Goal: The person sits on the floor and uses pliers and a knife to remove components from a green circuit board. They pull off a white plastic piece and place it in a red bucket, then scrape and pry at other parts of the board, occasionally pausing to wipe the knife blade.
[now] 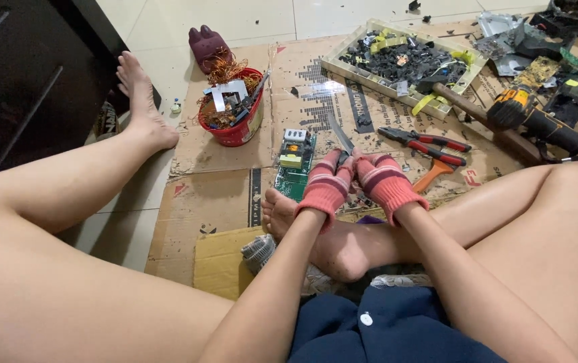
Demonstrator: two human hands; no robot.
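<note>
My left hand [327,184] and my right hand [386,181], both in red striped knit gloves, meet above my foot [282,214]. Between them they grip a small dark piece, mostly hidden by the fingers. A flat metal blade [340,134] sticks out away from me from between the gloves. A green circuit board [294,160] with a yellow part lies on the cardboard [221,195] just left of my left hand.
A red bucket [236,128] holds copper wire and scraps. Red-handled pliers [430,145] and an orange-handled tool [432,177] lie right of my hands. Farther off are a tray of black parts [403,60], a hammer [477,111], a cordless drill [544,124] and a dark cabinet [26,81].
</note>
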